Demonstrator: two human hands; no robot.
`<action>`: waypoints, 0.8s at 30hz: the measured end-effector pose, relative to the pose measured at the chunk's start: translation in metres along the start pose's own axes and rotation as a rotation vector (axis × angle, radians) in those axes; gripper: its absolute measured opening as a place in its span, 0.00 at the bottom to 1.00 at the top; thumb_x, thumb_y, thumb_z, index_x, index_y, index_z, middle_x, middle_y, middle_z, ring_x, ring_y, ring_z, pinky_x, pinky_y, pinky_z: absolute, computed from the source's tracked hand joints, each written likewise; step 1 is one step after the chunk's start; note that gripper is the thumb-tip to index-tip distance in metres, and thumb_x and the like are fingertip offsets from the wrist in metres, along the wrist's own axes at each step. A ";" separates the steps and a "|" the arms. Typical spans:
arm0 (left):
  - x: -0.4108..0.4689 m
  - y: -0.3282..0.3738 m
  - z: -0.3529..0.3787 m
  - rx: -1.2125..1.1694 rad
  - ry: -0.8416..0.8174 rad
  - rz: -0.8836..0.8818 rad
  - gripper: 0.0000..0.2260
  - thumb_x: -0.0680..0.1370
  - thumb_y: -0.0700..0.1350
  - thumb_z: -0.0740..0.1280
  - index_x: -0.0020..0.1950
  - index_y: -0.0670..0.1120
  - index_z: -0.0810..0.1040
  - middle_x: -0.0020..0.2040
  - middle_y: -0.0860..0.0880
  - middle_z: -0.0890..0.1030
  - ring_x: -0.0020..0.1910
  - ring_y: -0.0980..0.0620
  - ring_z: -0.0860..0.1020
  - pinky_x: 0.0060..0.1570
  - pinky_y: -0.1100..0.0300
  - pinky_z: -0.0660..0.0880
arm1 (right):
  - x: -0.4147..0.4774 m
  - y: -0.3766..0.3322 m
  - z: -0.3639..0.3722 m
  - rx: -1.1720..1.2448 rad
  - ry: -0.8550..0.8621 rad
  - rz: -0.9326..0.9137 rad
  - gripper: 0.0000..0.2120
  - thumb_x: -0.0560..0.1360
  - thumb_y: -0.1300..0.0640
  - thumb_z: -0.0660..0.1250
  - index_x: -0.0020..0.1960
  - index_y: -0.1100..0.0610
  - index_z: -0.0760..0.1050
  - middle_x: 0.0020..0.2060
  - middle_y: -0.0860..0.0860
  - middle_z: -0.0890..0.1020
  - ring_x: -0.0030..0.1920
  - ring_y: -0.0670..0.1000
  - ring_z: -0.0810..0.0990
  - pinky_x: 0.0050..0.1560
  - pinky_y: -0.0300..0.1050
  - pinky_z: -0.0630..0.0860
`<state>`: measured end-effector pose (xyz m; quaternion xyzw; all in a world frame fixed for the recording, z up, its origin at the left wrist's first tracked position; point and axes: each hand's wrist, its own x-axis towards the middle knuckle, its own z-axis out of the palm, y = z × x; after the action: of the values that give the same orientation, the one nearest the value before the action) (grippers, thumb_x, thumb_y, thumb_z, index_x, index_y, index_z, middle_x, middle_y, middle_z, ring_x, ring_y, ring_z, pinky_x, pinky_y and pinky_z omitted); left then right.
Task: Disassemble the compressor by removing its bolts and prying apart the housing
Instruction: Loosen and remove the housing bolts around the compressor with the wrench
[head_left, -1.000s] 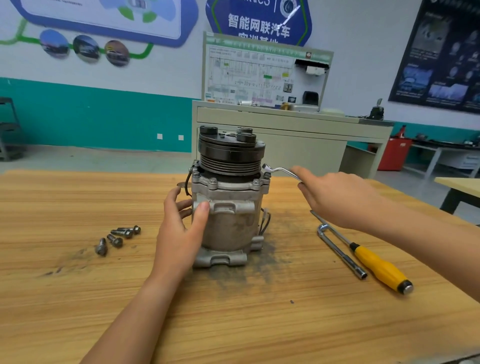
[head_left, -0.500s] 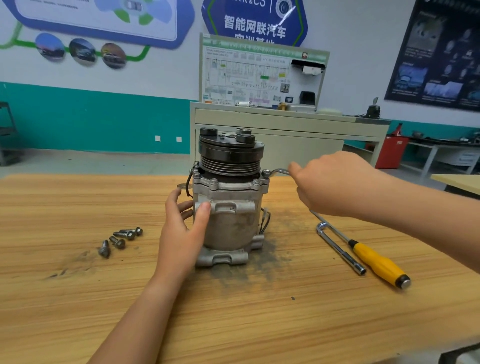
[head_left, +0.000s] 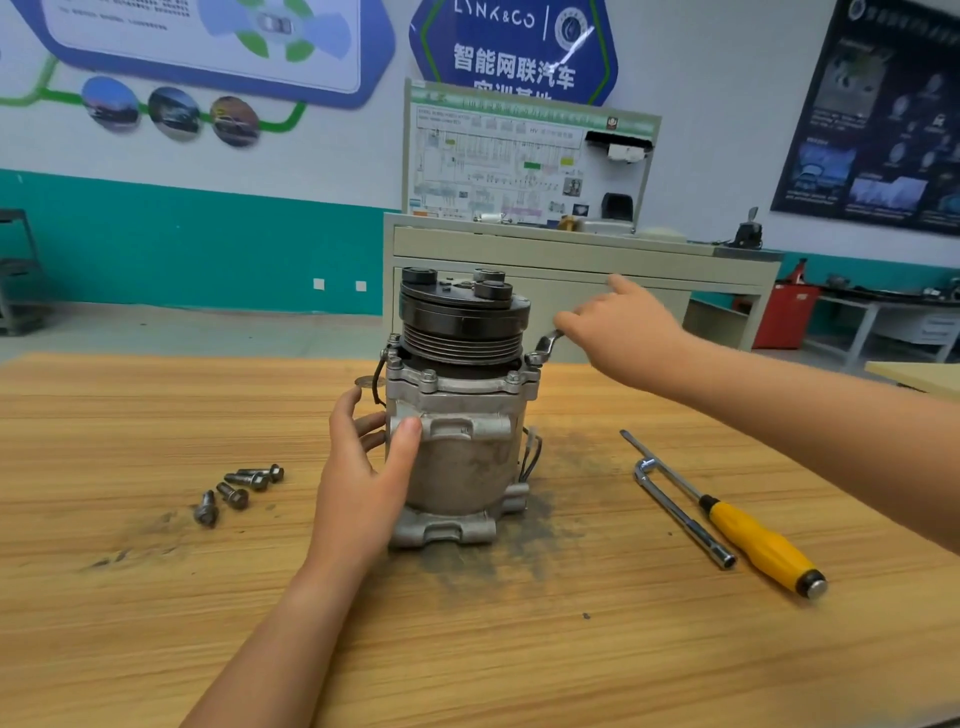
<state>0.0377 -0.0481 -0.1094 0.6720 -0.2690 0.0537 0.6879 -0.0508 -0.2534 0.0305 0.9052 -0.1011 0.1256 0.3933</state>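
Most of the wrench (head_left: 548, 343) is hidden under the right hand (head_left: 618, 332). Only its bent head shows, at the flange bolt (head_left: 535, 358) on the compressor's upper right corner, and whether it sits on the bolt is hard to tell. That hand holds the wrench with the index finger pointing straight out and the other fingers curled out of sight.

The compressor (head_left: 462, 447) stands upright mid-surface (head_left: 156, 623). The left hand (head_left: 358, 483) grips its left side, thumb pressed on the front and fingers wrapped round toward the far side, their tips hidden.

Loose bolts (head_left: 244, 486) lie to the left. A socket wrench (head_left: 680, 514) and a yellow-handled screwdriver (head_left: 758, 540) lie to the right.
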 end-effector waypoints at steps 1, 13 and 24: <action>0.000 0.001 0.000 0.006 -0.002 0.004 0.38 0.66 0.68 0.58 0.73 0.57 0.57 0.52 0.64 0.70 0.51 0.69 0.71 0.52 0.59 0.67 | 0.009 -0.002 0.007 0.011 0.074 -0.025 0.15 0.77 0.65 0.58 0.62 0.57 0.70 0.49 0.53 0.81 0.53 0.54 0.78 0.68 0.53 0.60; -0.001 0.003 0.000 0.019 0.006 0.007 0.40 0.62 0.70 0.56 0.73 0.58 0.57 0.51 0.68 0.69 0.50 0.73 0.69 0.46 0.64 0.66 | -0.024 -0.016 0.014 0.795 0.576 0.365 0.13 0.80 0.60 0.55 0.60 0.63 0.71 0.33 0.55 0.75 0.31 0.54 0.72 0.31 0.44 0.63; -0.003 0.004 0.001 0.008 0.003 0.014 0.39 0.66 0.67 0.58 0.74 0.57 0.53 0.51 0.64 0.70 0.55 0.57 0.71 0.54 0.58 0.64 | -0.075 -0.029 -0.013 0.485 0.062 0.278 0.17 0.81 0.54 0.50 0.69 0.50 0.63 0.37 0.52 0.77 0.34 0.52 0.73 0.30 0.43 0.69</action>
<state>0.0328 -0.0476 -0.1072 0.6728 -0.2725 0.0608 0.6851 -0.1159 -0.2185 -0.0038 0.9460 -0.1790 0.2266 0.1472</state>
